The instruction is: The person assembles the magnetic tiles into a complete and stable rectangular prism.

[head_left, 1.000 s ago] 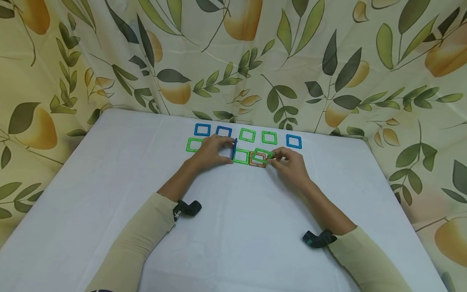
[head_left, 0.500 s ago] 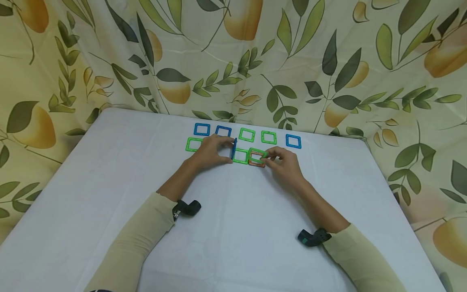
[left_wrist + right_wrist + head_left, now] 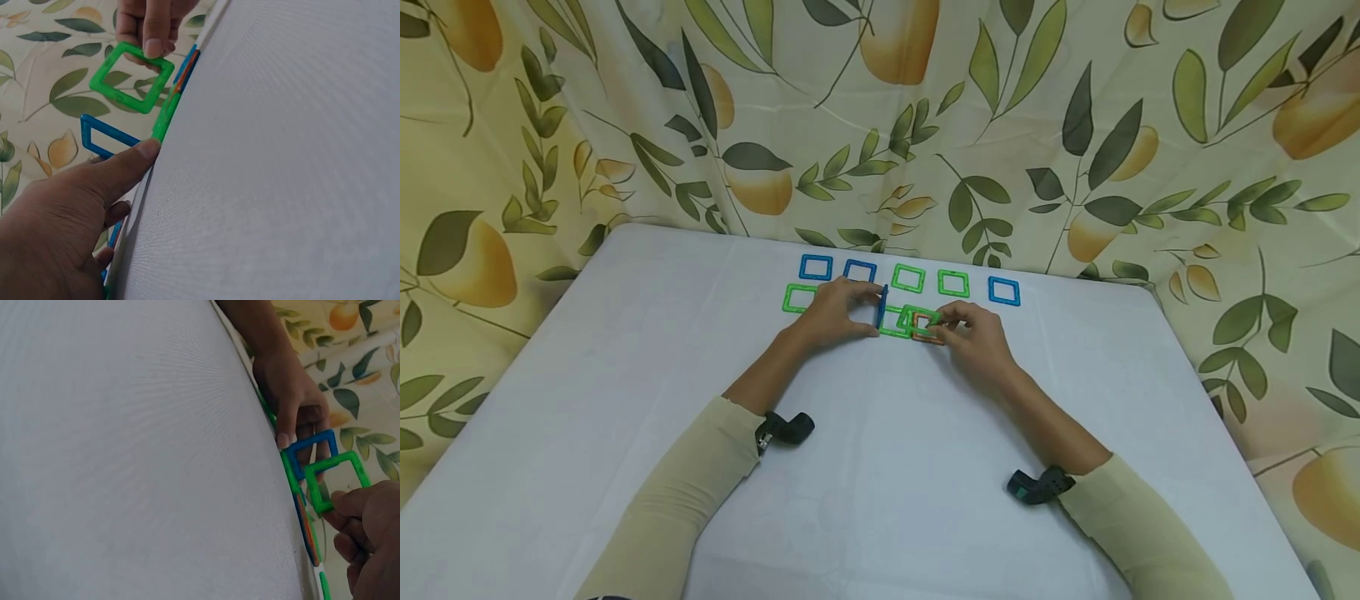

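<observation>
Several square magnetic frame tiles lie about my hands. My left hand (image 3: 833, 312) holds a blue tile (image 3: 882, 307) on edge, fingertips at its far end and thumb at its near end. Beside its foot, on the right, lies a flat green tile (image 3: 895, 334); touching that is a flat orange tile (image 3: 931, 341). Between thumb and fingers my right hand (image 3: 981, 337) pinches another green tile (image 3: 119, 98). It is raised and tilted above the flat pair, right of the upright blue tile and apart from it in the left wrist view.
A back row holds blue tiles (image 3: 816, 276), green tiles (image 3: 953, 272) and, at its right end, one blue tile (image 3: 1003, 302). Left of my left hand, a green tile (image 3: 787, 297) is partly covered by it. A patterned cloth (image 3: 880, 125) hangs behind the white table (image 3: 880, 467).
My right hand has moved left with its green tile, from over the orange tile toward the upright blue one. The left hand stays where it was.
</observation>
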Motion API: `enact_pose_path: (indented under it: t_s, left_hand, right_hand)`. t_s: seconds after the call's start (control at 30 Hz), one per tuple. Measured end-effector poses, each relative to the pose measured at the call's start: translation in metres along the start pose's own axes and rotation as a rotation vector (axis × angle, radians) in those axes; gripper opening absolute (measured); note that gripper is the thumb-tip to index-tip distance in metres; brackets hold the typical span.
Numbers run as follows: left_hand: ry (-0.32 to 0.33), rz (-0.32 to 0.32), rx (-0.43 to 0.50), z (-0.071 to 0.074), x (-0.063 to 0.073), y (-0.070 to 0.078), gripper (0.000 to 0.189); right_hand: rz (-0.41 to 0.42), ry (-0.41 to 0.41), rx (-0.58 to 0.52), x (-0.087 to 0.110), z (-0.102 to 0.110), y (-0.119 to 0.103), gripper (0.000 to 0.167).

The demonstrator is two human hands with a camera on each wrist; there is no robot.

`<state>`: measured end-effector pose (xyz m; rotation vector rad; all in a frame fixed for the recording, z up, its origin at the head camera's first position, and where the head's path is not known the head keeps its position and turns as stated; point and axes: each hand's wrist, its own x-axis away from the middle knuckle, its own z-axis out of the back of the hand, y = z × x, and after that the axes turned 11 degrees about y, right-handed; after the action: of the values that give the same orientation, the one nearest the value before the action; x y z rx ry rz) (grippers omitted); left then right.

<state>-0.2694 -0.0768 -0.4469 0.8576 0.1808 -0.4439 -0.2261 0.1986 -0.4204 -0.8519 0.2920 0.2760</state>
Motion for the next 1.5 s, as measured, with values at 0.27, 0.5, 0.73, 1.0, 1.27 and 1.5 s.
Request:
enact_pose_path:
  t_s: [0.27,0.5,0.73,1.0,1.27,1.5]
  left_hand:
    - [0.007,-0.007,0.002,0.000,0.000,-0.001,0.070]
    - [0.005,-0.001,-0.003,0.000,0.001,-0.002,0.071]
    - [0.004,-0.005,-0.004,0.000,0.001,-0.001,0.071]
    - [-0.002,-0.007,-0.021,0.000,0.000,-0.001,0.070]
    - [-0.009,-0.026,-0.032,0.000,-0.001,-0.003,0.070]
    - [-0.011,-0.014,-0.028,0.000,-0.001,-0.003,0.071]
  right_hand:
    - [-0.041,-0.022,0.003,0.000,-0.004,-0.004,0.015]
    - [-0.055,-0.037,-0.001,-0.001,-0.009,-0.005,0.017]
    - [-0.059,-0.054,-0.019,-0.002,-0.012,-0.007,0.016]
    - [-0.039,-0.053,-0.044,-0.004,-0.016,-0.010,0.013]
    - [-0.034,-0.062,-0.026,-0.004,-0.021,-0.010,0.016]
    - [-0.039,-0.060,-0.033,-0.004,-0.022,-0.011,0.016]
